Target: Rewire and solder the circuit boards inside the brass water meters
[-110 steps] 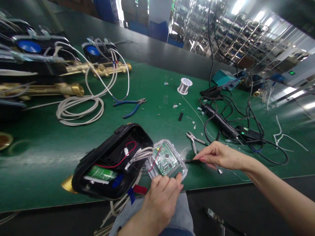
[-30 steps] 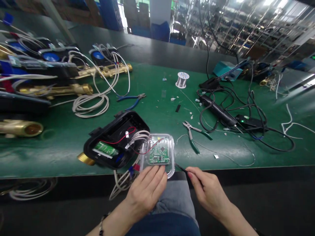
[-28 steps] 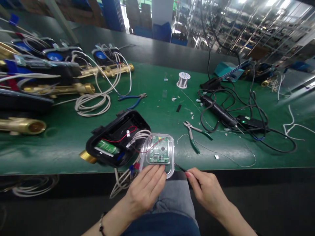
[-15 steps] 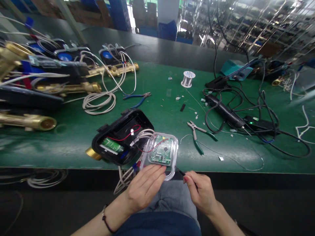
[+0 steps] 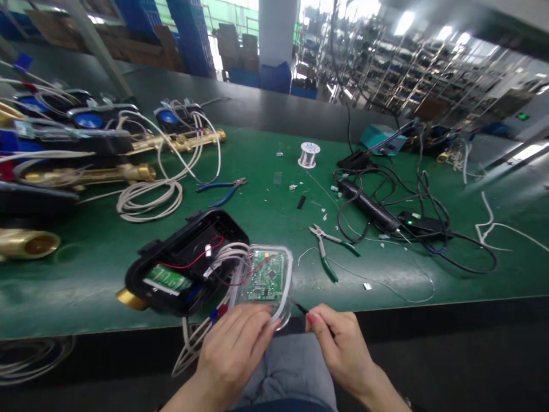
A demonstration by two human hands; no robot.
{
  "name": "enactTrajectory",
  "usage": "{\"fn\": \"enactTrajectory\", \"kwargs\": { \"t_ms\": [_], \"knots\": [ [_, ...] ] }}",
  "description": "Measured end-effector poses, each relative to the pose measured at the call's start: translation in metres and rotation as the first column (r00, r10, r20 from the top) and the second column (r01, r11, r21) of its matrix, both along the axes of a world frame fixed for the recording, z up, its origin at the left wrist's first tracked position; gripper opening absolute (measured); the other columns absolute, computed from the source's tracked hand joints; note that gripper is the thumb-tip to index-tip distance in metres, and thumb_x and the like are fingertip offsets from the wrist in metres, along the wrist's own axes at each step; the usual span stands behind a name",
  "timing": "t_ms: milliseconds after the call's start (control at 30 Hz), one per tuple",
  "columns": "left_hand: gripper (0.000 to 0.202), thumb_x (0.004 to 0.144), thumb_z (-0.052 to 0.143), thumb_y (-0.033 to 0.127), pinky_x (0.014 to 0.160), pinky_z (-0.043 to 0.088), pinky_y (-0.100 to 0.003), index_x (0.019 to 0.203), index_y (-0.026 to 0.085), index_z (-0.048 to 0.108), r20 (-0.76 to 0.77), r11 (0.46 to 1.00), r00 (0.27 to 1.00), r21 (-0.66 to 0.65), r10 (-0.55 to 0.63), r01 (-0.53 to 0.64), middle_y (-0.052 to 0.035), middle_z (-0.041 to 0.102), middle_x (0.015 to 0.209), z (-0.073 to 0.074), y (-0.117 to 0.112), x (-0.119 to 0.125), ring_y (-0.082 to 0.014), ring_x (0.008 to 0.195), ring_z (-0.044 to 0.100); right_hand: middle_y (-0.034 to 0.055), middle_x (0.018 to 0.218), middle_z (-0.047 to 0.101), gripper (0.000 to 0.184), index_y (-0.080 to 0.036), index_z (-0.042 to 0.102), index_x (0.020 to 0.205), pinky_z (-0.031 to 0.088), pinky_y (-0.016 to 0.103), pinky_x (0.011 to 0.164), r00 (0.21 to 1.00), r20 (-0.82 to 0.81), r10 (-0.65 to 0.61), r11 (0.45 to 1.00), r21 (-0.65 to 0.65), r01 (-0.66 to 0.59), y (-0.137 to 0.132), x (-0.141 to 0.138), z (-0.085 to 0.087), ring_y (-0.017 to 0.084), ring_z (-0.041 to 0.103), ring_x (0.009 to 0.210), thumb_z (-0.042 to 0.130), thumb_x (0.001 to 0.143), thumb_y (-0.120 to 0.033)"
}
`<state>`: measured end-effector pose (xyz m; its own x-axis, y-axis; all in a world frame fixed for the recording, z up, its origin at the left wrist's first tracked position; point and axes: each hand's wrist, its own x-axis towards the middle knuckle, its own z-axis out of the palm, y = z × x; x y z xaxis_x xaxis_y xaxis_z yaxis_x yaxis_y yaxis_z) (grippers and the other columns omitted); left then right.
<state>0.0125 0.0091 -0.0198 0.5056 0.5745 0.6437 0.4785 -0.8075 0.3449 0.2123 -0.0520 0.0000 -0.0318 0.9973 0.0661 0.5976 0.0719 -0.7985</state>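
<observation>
My left hand [image 5: 235,340] grips the near edge of a clear plastic cover [image 5: 285,312], fingers together over its rim. Inside the cover lies a green circuit board [image 5: 266,277] with a dark square chip. In my closed right hand [image 5: 338,343] is a thin, dark, pointed tool [image 5: 301,308]; its tip meets or nearly meets the cover's right rim, and its exact kind is unclear. To the left sits an open black meter housing [image 5: 195,257] with a green battery [image 5: 169,278] inside. Red and pale wires run between housing and board.
Green-handled cutters [image 5: 328,249] and blue-handled cutters [image 5: 223,187] lie on the green mat. Behind them stands a solder spool [image 5: 309,155]. A black soldering-iron-like tool [image 5: 371,207] lies among tangled cables at right. Brass-fitted meters [image 5: 94,174] with coiled cables crowd the left.
The view has turned rightward, so the bench things appear farther left and lower. Both hands keep their grips, and the dark tool stays at the cover's right rim.
</observation>
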Motion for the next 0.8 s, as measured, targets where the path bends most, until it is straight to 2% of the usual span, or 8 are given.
{"fn": "enactTrajectory", "kwargs": {
  "t_ms": [167, 267, 367, 467, 600, 667, 733, 800],
  "knots": [
    [0.014, 0.092, 0.049, 0.026, 0.067, 0.047, -0.021, 0.086, 0.016, 0.057, 0.064, 0.992, 0.99, -0.046, 0.124, -0.122, -0.0023, 0.065, 0.073, 0.013, 0.007, 0.0, -0.0113, 0.065, 0.062, -0.002, 0.06, 0.054, 0.031, -0.018, 0.056, 0.076, 0.034, 0.019, 0.054, 0.916, 0.32, -0.243, 0.966, 0.163, 0.2, -0.002, 0.048, 0.025, 0.007, 0.05, 0.05, 0.036, 0.095, -0.032],
    [0.022, 0.093, 0.045, 0.033, 0.062, 0.047, -0.02, 0.083, 0.017, 0.056, 0.083, 0.98, 0.981, -0.102, 0.177, -0.168, -0.0011, 0.064, 0.07, 0.02, 0.011, 0.001, -0.0111, 0.059, 0.061, 0.0014, 0.065, 0.057, 0.037, -0.018, 0.06, 0.077, 0.031, 0.023, 0.052, 0.584, 0.645, -0.494, 0.87, 0.36, 0.338, 0.002, 0.101, 0.022, 0.011, 0.05, 0.053, 0.035, 0.095, -0.04],
    [0.021, 0.092, 0.046, 0.036, 0.06, 0.048, -0.019, 0.081, 0.02, 0.055, 0.101, 0.963, 0.97, -0.177, 0.221, -0.201, 0.0021, 0.062, 0.065, 0.027, 0.011, 0.004, -0.0105, 0.053, 0.059, 0.0048, 0.068, 0.057, 0.044, -0.018, 0.06, 0.07, 0.031, 0.026, 0.055, 0.328, 0.833, -0.446, 0.886, 0.359, 0.294, 0.01, 0.147, 0.013, 0.015, 0.051, 0.062, 0.034, 0.094, -0.044],
    [0.019, 0.09, 0.05, 0.037, 0.055, 0.046, -0.017, 0.081, 0.021, 0.055, 0.136, 0.93, 0.95, -0.284, 0.281, -0.235, 0.0042, 0.06, 0.062, 0.034, 0.009, 0.007, -0.0099, 0.05, 0.057, 0.0081, 0.071, 0.057, 0.045, -0.017, 0.063, 0.072, 0.035, 0.03, 0.062, 0.326, 0.85, -0.413, 0.905, 0.344, 0.25, 0.018, 0.16, 0.012, 0.02, 0.052, 0.071, 0.036, 0.093, -0.048],
    [0.021, 0.09, 0.047, 0.038, 0.052, 0.044, -0.017, 0.079, 0.02, 0.053, 0.202, 0.824, 0.916, -0.532, 0.347, -0.195, 0.0045, 0.059, 0.062, 0.047, 0.009, 0.008, -0.0095, 0.052, 0.056, 0.0109, 0.09, 0.062, 0.045, -0.017, 0.065, 0.097, 0.041, 0.036, 0.076, 0.73, 0.465, -0.501, 0.864, 0.325, 0.385, 0.025, 0.106, 0.026, 0.022, 0.054, 0.083, 0.043, 0.087, -0.055],
    [0.025, 0.091, 0.044, 0.04, 0.054, 0.044, -0.017, 0.078, 0.02, 0.051, 0.244, 0.755, 0.893, -0.639, 0.378, -0.145, 0.0037, 0.058, 0.063, 0.054, 0.009, 0.008, -0.01, 0.055, 0.056, 0.0088, 0.095, 0.063, 0.042, -0.02, 0.063, 0.101, 0.044, 0.034, 0.077, 0.915, -0.015, -0.404, 0.914, 0.019, 0.404, 0.029, 0.059, 0.032, 0.019, 0.056, 0.082, 0.048, 0.085, -0.056],
    [0.029, 0.092, 0.042, 0.042, 0.057, 0.044, -0.018, 0.076, 0.02, 0.05, 0.29, 0.71, 0.868, -0.698, 0.402, -0.096, 0.003, 0.057, 0.064, 0.06, 0.009, 0.008, -0.0103, 0.058, 0.055, 0.0091, 0.101, 0.064, 0.05, -0.021, 0.055, 0.115, 0.046, 0.035, 0.08, 0.796, -0.517, -0.315, 0.937, -0.301, 0.176, 0.037, 0.012, 0.036, 0.019, 0.059, 0.086, 0.054, 0.081, -0.058],
    [0.031, 0.092, 0.041, 0.044, 0.058, 0.044, -0.019, 0.075, 0.019, 0.05, 0.341, 0.691, 0.845, -0.721, 0.413, -0.047, 0.0026, 0.056, 0.064, 0.064, 0.009, 0.008, -0.0105, 0.058, 0.053, 0.0096, 0.107, 0.062, 0.057, -0.022, 0.049, 0.123, 0.046, 0.039, 0.084, 0.494, -0.822, -0.284, 0.906, -0.399, -0.143, 0.047, -0.024, 0.037, 0.02, 0.06, 0.093, 0.05, 0.082, -0.06]
  ]
}}
